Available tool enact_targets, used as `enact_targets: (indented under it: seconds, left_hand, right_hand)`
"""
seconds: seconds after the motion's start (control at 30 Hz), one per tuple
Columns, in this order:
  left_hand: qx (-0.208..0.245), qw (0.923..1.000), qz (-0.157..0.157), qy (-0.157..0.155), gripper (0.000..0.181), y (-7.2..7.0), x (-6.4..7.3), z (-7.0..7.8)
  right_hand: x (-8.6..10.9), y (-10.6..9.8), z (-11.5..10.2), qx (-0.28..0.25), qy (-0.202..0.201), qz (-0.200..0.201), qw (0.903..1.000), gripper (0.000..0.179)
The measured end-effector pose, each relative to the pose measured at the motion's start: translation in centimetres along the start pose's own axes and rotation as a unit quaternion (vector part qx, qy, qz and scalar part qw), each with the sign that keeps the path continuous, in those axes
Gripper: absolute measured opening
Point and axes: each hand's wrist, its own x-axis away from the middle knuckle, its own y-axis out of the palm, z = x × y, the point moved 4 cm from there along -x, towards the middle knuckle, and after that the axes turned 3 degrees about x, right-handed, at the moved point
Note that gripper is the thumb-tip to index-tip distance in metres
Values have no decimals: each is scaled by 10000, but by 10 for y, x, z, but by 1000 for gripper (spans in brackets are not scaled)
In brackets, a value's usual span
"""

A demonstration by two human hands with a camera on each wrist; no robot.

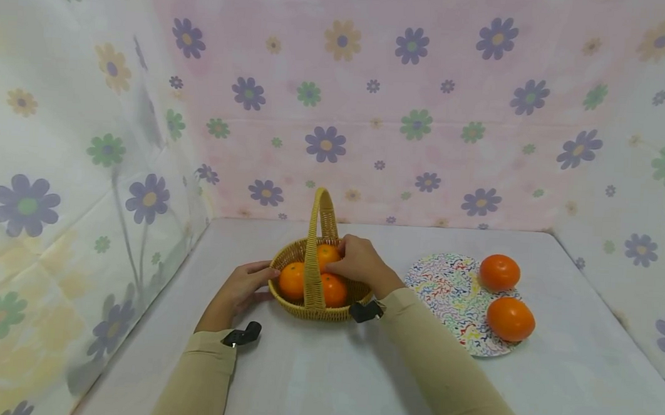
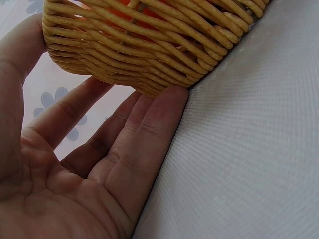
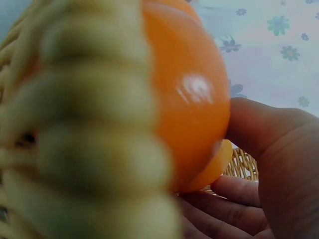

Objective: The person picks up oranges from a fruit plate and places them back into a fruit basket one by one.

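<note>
A woven basket (image 1: 288,305) with a tall handle stands mid-table, holding three orange tangerines. My left hand (image 1: 243,289) touches its left end; the left wrist view shows fairly straight fingers (image 2: 149,124) against the outer wall, low by the table. My right hand (image 1: 363,262) reaches over the right rim and grips the rear tangerine (image 1: 325,255) between thumb and fingers. The left tangerine (image 1: 291,280) and front tangerine (image 1: 336,291) lie beside it, partly behind the handle. A blurred basket part (image 3: 94,124) covers the left of the right wrist view.
Right of the basket lies a round, colourfully speckled plate (image 1: 441,294). Two orange-red round fruits, a rear one (image 1: 499,272) and a front one (image 1: 510,319), rest at its right side. Flowered cloth walls (image 1: 324,144) enclose the white table (image 1: 312,376).
</note>
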Motion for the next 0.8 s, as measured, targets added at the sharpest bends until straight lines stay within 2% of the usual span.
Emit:
enact_targets:
  seconds: [0.23, 0.53, 0.8]
  left_hand:
    - [0, 10000, -14, -3, 66, 0, 2, 1]
    - [31, 10000, -18, -14, 66, 1, 3, 2]
    - [45, 10000, 7, -9, 62, 1, 1, 0]
  right_hand:
    - [-1, 5, -5, -60, -4, -27, 10000, 46]
    - [-3, 8, -10, 383, 23, -53, 9993, 49]
    - [-4, 9, -7, 306, 4, 9, 9995, 49]
